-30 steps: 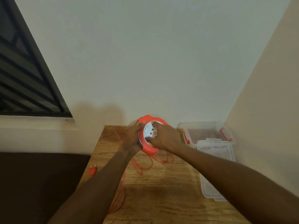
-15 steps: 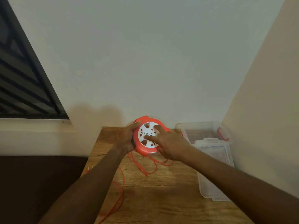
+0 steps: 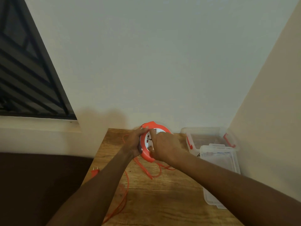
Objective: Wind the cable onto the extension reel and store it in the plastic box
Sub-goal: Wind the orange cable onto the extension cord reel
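From the head view, your left hand (image 3: 136, 144) grips the orange reel (image 3: 150, 141) by its left rim, fingers curled round it, above the wooden table (image 3: 171, 198). Your right hand (image 3: 164, 146) curls over the white face, fingertips on it (turning it, I judge). Loose cable (image 3: 125, 190) trails toward the plug (image 3: 95, 172) at the table edge; it could snag there or tangle. The open plastic box (image 3: 211, 137) waits just right.

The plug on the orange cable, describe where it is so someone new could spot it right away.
Start at the wooden table and follow its left edge. The small orange two-pin plug lies there, beside the left forearm, pins pointing away. Unlike the thin orange cable loops, it is a stubby block.
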A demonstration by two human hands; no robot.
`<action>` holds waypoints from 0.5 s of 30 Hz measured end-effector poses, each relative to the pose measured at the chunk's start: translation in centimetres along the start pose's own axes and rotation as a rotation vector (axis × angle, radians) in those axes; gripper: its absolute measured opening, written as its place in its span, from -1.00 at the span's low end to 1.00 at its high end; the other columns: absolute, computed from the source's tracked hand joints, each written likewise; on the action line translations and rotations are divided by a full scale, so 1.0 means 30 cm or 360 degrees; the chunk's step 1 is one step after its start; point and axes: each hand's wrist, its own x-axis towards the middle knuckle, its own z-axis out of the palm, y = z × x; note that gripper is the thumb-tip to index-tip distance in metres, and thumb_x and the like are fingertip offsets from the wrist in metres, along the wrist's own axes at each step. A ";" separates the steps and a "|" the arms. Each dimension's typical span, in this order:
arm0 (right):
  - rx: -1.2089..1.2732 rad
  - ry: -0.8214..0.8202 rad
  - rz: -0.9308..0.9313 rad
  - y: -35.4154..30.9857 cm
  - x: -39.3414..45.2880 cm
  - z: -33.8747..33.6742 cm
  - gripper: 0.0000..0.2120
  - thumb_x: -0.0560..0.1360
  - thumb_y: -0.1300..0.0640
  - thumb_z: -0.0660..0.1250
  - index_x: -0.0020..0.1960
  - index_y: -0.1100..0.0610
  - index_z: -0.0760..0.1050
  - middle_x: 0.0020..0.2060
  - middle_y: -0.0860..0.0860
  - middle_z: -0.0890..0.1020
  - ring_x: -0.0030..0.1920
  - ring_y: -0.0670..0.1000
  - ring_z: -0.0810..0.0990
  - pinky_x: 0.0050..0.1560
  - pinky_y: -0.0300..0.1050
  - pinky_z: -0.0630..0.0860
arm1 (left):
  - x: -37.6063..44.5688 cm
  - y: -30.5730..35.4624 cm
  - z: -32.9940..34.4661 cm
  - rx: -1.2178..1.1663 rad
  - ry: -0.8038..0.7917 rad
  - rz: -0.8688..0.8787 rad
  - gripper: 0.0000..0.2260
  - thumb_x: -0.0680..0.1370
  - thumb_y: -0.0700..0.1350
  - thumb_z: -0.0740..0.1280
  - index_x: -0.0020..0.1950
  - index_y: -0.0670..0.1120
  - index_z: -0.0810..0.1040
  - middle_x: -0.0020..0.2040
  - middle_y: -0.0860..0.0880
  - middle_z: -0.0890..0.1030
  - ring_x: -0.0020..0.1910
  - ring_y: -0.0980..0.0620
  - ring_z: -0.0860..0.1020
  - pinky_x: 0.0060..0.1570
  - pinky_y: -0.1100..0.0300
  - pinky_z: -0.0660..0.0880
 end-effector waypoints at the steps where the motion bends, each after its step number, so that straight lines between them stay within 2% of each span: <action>1: 0.0045 -0.0019 0.0042 0.002 0.004 0.004 -0.28 0.49 -0.08 0.36 0.52 0.10 0.14 0.20 0.07 0.59 0.07 0.11 0.63 -0.07 -0.02 0.59 | -0.003 0.002 -0.001 -0.0024 -0.0019 0.0003 -0.57 0.51 0.02 0.38 0.33 -0.12 0.55 0.09 -0.20 0.69 -0.01 -0.16 0.69 -0.05 -0.09 0.66; 3: 0.0095 -0.0075 0.0097 0.003 0.011 0.010 -0.26 0.47 -0.10 0.36 0.54 0.08 0.14 0.24 0.07 0.57 0.13 0.12 0.60 -0.02 -0.02 0.57 | -0.006 0.003 -0.003 -0.0051 -0.0036 0.0010 -0.63 0.57 -0.03 0.33 0.34 -0.14 0.54 0.03 -0.17 0.72 -0.08 -0.14 0.72 -0.14 -0.04 0.69; 5: 0.0187 -0.0130 0.0138 0.004 0.025 0.007 -0.27 0.48 -0.12 0.35 0.54 0.06 0.15 0.24 0.06 0.57 0.13 0.11 0.60 -0.03 -0.04 0.56 | -0.006 0.003 -0.005 -0.0062 -0.0035 0.0030 -0.58 0.56 -0.02 0.34 0.37 -0.17 0.53 0.04 -0.17 0.72 -0.08 -0.14 0.72 -0.18 -0.02 0.68; 8: 0.0286 -0.0138 0.0160 0.021 0.040 0.005 -0.38 0.47 -0.14 0.34 0.47 0.00 0.29 0.20 0.03 0.60 0.12 0.09 0.60 -0.04 -0.05 0.57 | 0.001 -0.013 -0.007 -0.0073 0.0009 0.0043 -0.50 0.53 0.00 0.38 0.42 -0.19 0.50 0.09 -0.20 0.70 -0.04 -0.16 0.71 -0.14 -0.05 0.68; 12: 0.0303 -0.0042 0.0197 0.040 0.031 0.003 -0.38 0.46 -0.21 0.34 0.45 -0.03 0.32 0.24 0.01 0.59 0.16 0.08 0.59 0.04 -0.01 0.57 | 0.007 -0.013 -0.001 -0.0069 0.0044 0.0102 -0.57 0.59 -0.03 0.35 0.42 -0.17 0.50 0.16 -0.23 0.67 0.02 -0.19 0.68 -0.08 -0.09 0.67; 14: 0.0485 -0.0078 0.0333 0.047 0.034 0.009 -0.35 0.45 -0.27 0.32 0.44 0.01 0.35 0.25 0.01 0.58 0.18 0.07 0.57 0.09 -0.01 0.56 | 0.001 -0.014 0.020 -0.0073 0.0038 0.0192 -0.64 0.61 -0.08 0.33 0.37 -0.19 0.52 0.15 -0.25 0.67 0.03 -0.21 0.68 -0.02 -0.12 0.67; 15: 0.0690 -0.0099 0.0491 0.046 0.041 0.022 -0.34 0.44 -0.29 0.32 0.42 0.05 0.38 0.23 0.02 0.59 0.15 0.07 0.59 0.08 -0.01 0.57 | 0.003 -0.021 0.029 -0.0057 0.0068 0.0249 -0.67 0.62 -0.11 0.33 0.34 -0.22 0.54 0.16 -0.27 0.66 0.05 -0.24 0.67 0.02 -0.15 0.65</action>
